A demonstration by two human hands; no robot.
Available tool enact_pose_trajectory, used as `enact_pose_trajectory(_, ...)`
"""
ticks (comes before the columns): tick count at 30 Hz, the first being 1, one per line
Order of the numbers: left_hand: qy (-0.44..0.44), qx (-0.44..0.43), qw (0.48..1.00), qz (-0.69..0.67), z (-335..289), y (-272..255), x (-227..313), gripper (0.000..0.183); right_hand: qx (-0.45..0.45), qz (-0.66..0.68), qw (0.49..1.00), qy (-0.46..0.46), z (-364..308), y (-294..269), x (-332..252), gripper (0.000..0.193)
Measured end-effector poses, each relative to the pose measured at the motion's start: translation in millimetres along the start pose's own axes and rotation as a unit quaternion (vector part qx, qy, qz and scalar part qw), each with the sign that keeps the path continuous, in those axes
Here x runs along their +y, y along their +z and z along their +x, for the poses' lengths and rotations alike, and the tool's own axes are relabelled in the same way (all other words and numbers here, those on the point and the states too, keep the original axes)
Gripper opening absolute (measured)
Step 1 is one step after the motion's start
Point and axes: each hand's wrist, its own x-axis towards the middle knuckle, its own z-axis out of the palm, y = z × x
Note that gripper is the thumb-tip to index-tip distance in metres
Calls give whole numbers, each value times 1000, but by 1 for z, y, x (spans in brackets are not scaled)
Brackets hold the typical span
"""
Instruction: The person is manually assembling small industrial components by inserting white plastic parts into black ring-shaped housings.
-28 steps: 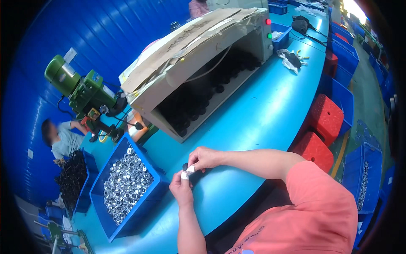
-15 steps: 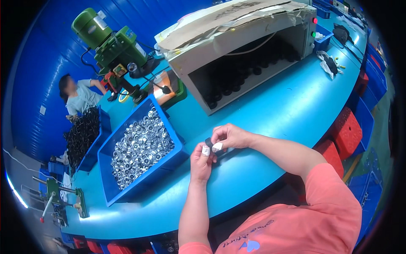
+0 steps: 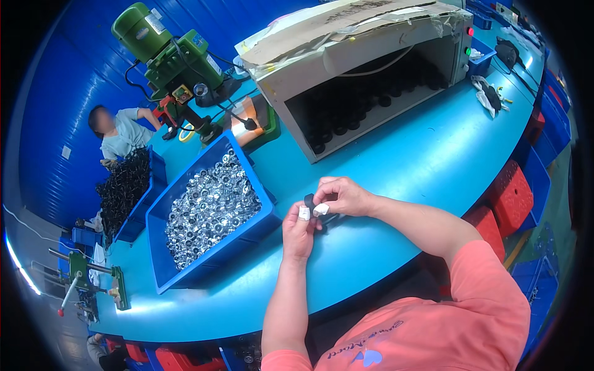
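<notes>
Over the blue-green table (image 3: pixel 383 247), my two hands meet around a small black ring-shaped part (image 3: pixel 309 200). My left hand (image 3: pixel 298 234) grips it from the left, thumb up, with white tape wrapped around the thumb. From the right, my right hand (image 3: pixel 346 196) pinches the same part; its thumb is taped white too. Fingers cover much of the part, so its full shape is hidden. Left of my hands stands a blue bin (image 3: pixel 229 252) heaped with shiny silver ring-like metal parts (image 3: pixel 207 210).
Beyond my hands, a grey open-fronted box (image 3: pixel 291 133) topped with cardboard holds black round parts (image 3: pixel 383 100). A green motor-driven machine (image 3: pixel 179 68) stands back left, near a seated person (image 3: pixel 125 133) and a bin of black pieces (image 3: pixel 124 191). Gloves (image 3: pixel 490 96) lie far right.
The view has shifted slightly, so the bin and box sit a little differently in the picture. Both hands stay together on the black part, its ring shape now showing a bit more.
</notes>
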Motion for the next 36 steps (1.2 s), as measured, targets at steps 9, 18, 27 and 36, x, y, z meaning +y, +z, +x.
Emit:
enact_pose_trajectory(9, 46, 45, 998, 28, 1, 1, -6, 19, 1, -86, 996, -3, 2, 2, -8, 18)
enact_pose_trajectory(18, 43, 25, 999, 19, 0, -1, -2, 17, 31, -89, 994, -49, -1, 2, -3, 22)
enact_pose_trajectory(27, 53, 24, 994, 89, -3, 5, 0, 20, -24, 95, 988, 119, 0, 1, -7, 17)
enact_pose_trajectory(36, 37, 22, 997, 70, -1, 5, 1, 16, -72, 235, 950, 194, 3, -5, 3, 14)
